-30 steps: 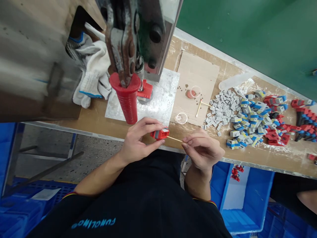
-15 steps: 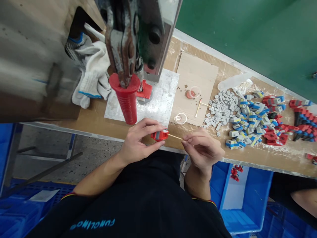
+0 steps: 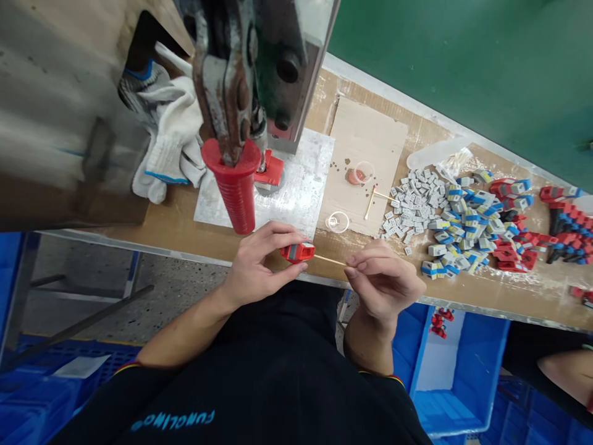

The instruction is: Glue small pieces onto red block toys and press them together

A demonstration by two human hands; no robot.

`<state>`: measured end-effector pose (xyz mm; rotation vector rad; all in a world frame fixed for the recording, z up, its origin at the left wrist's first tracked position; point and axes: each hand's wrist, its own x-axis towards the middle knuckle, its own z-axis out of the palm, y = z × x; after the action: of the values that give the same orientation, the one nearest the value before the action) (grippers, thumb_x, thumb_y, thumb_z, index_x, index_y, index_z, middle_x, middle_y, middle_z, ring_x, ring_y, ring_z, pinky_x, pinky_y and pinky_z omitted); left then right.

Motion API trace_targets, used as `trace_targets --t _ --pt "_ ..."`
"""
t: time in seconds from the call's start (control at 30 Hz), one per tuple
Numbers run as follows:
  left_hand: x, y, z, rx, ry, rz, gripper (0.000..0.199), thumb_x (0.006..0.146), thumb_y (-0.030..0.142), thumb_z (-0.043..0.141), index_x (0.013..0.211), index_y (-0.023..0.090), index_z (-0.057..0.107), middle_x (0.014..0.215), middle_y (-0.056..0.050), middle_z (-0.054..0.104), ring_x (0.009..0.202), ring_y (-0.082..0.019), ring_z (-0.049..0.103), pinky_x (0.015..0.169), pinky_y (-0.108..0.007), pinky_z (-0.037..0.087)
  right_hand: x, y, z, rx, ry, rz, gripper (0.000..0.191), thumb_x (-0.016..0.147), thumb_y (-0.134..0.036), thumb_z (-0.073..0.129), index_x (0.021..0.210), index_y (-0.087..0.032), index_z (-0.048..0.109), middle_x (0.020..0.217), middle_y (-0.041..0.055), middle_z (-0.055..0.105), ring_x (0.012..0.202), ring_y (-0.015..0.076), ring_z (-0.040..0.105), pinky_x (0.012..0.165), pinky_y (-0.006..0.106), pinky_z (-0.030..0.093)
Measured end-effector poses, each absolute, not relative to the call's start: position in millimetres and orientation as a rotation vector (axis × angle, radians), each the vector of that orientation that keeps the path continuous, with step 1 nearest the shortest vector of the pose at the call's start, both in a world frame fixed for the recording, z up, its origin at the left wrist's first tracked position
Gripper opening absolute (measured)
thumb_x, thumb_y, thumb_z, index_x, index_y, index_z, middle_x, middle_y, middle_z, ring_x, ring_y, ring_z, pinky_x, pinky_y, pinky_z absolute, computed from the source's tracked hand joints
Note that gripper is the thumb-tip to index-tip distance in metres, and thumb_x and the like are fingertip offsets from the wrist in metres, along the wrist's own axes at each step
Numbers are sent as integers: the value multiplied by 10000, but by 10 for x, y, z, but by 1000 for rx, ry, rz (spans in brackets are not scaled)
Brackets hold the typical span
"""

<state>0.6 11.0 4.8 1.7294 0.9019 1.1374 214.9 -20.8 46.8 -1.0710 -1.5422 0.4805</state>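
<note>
My left hand [image 3: 257,266] grips a small red part [image 3: 298,252] with a grey band between thumb and fingers, near the table's front edge. Pinched in my right hand [image 3: 384,275] is a thin wooden swab stick [image 3: 330,259], its far end at the right side of the red part. The tip of the stick is too small to make out. Behind the hands, a clear cup with red liquid [image 3: 359,175] and a clear ring-shaped lid [image 3: 337,222] lie on a cardboard sheet [image 3: 365,133], beside a red-tipped swab [image 3: 369,204].
A press with a red handle [image 3: 233,191] stands over a metal plate [image 3: 306,179], white gloves [image 3: 173,127] beside it. Grey pieces [image 3: 419,198] and blue-grey parts [image 3: 472,222] are heaped right. Below is a blue bin [image 3: 477,371]; a person's arm [image 3: 567,374] shows far right.
My right hand has shifted slightly right, and more of the stick shows between it and the red part. My left hand keeps its hold. The person's arm at far right has moved a little left.
</note>
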Motion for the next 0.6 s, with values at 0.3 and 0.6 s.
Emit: trace_targets --t 0.3,0.6 --pt "14 97 58 1684 867 1116 328 903 185 845 1216 234 761 1137 -71 795 1010 -210 794 939 -349 670 2055 -174 478 -1024 -1574 515 206 867 -43 779 898 -229 696 776 -11 792 600 159 716 555 314 531" --pt "9 95 68 1689 873 1103 327 906 184 838 1220 236 762 1135 -74 789 1008 -212 790 911 -347 671 2020 -160 492 -1030 -1584 516 184 900 -71 765 885 -231 674 764 -11 787 594 159 725 547 309 548"
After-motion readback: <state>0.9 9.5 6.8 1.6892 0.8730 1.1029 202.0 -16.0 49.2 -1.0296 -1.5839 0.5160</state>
